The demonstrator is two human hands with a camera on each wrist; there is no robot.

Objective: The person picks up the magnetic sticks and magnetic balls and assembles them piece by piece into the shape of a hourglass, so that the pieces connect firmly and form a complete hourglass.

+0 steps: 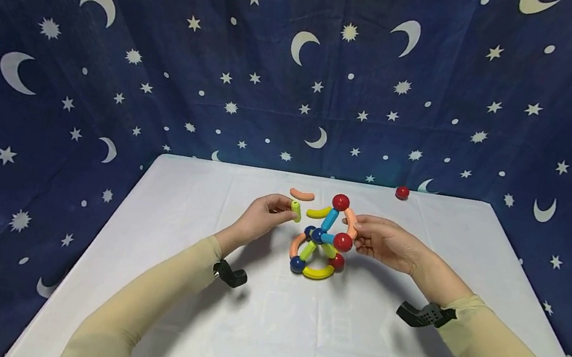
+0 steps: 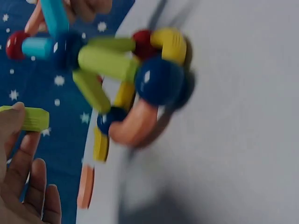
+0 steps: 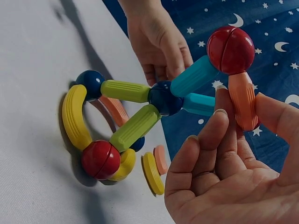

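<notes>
A magnetic stick-and-ball structure stands on the table point(image 1: 217, 330). Its base ring joins yellow point(image 3: 74, 116) and orange curved sticks to red and navy balls. Light green sticks point(image 3: 135, 127) slope up from the ring to a navy ball point(image 3: 165, 98). Two light blue sticks point(image 3: 194, 74) rise from that ball toward red balls point(image 1: 341, 202). My right hand point(image 1: 388, 243) pinches the orange curved stick point(image 3: 244, 100) at the top, between thumb and fingers. Left of the structure, my left hand point(image 1: 263, 215) pinches a loose light green stick point(image 1: 296, 211) above the table, apart from the structure.
Behind the structure lie a loose orange curved stick point(image 1: 302, 195) and a yellow curved stick point(image 1: 318, 212). A single red ball point(image 1: 402, 192) sits near the table's far edge. A dark blue cloth point(image 1: 262, 44) with moons and stars hangs behind the table.
</notes>
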